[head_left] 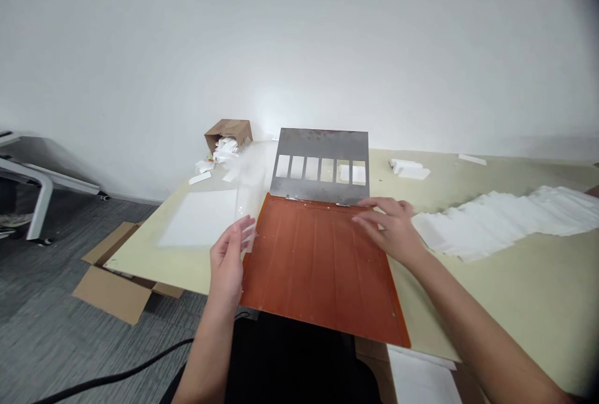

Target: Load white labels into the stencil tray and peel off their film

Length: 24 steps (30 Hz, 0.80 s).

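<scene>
Clear film (246, 195) in the head view, pinched in the left hand (229, 257), reaching up and away past the fingertips, blurred, with long axis running near to far beside the left edge of a rust-red board (313, 260). Right hand (393, 226) at the board's far right corner, thumb and fingers parted; contact there impossible to tell. Beyond the board, hinged to its far edge, a grey slotted plate (322, 142).
</scene>
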Available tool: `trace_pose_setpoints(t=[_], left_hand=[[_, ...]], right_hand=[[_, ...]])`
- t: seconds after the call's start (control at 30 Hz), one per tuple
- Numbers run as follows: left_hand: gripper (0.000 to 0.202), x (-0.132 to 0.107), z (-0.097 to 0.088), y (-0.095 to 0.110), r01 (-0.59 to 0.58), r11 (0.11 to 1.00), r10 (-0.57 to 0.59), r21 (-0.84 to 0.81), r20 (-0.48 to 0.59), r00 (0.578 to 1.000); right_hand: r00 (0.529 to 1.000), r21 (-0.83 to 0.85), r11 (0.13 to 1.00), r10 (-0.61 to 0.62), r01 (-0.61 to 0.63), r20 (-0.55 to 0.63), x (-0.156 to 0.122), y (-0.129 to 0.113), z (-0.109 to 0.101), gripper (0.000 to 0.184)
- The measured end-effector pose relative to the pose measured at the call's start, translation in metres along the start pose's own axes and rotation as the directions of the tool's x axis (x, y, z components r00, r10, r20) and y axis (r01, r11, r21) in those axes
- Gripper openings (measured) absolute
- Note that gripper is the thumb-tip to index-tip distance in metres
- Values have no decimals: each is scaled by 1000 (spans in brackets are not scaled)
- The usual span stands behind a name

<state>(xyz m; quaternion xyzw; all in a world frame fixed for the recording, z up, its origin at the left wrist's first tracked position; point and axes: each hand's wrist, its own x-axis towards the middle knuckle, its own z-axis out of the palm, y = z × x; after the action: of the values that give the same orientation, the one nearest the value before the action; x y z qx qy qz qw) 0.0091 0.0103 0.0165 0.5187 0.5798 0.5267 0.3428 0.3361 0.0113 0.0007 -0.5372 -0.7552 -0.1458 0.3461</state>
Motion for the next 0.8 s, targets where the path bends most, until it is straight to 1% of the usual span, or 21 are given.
trace_pose_setpoints(t=[0.03,0.07,0.1,0.13,0.17,0.2,0.27,0.33,0.4,0.43,0.5,0.57,0.6,0.7,0.8], left_hand=[[67,-7,10,7,26,995,-23,-97,35,999],[66,-13,19,14,117,940,-91,-322,96,991],[63,-19,28,20,203,857,-139,-473,167,976],[61,-25,37,24,278,787,-167,-551,244,955],[61,-30,45,28,332,731,-174,-596,308,935],[62,-35,51,30,361,691,-158,-626,356,921],[66,-42,60,32,357,643,-88,-677,398,913],[75,-47,64,31,326,620,-15,-714,404,915],[81,-50,66,28,297,613,35,-732,401,916],[78,-51,67,26,283,622,41,-730,391,919],[62,-52,70,23,257,669,3,-698,348,938],[44,-51,73,21,249,723,-71,-645,288,955],[41,-51,74,20,258,736,-106,-626,270,957],[42,-50,79,21,286,725,-143,-627,269,953],[40,-52,84,22,300,713,-132,-634,300,945]], right_hand=[[999,90,996,-20,16,44,7,-17,0,20],[994,194,981,-50,29,101,14,-35,0,27],[985,305,951,-89,41,146,20,-52,1,34],[977,404,913,-132,54,166,25,-68,1,37],[971,469,881,-161,61,177,28,-83,3,38],[970,492,869,-151,40,188,30,-94,4,42],[984,500,866,-65,-27,166,28,-109,10,50],[993,507,860,-9,-53,119,24,-114,15,49],[999,526,850,5,-33,54,19,-112,19,46],[1000,539,842,2,-16,27,17,-111,20,44],[1000,560,829,-3,5,-4,16,-107,18,39],[1000,552,834,11,-11,3,16,-104,14,33],[999,533,845,29,-33,16,16,-103,12,29],[994,471,876,76,-103,76,13,-97,5,17],[990,489,864,71,-121,119,7,-90,-1,8]])
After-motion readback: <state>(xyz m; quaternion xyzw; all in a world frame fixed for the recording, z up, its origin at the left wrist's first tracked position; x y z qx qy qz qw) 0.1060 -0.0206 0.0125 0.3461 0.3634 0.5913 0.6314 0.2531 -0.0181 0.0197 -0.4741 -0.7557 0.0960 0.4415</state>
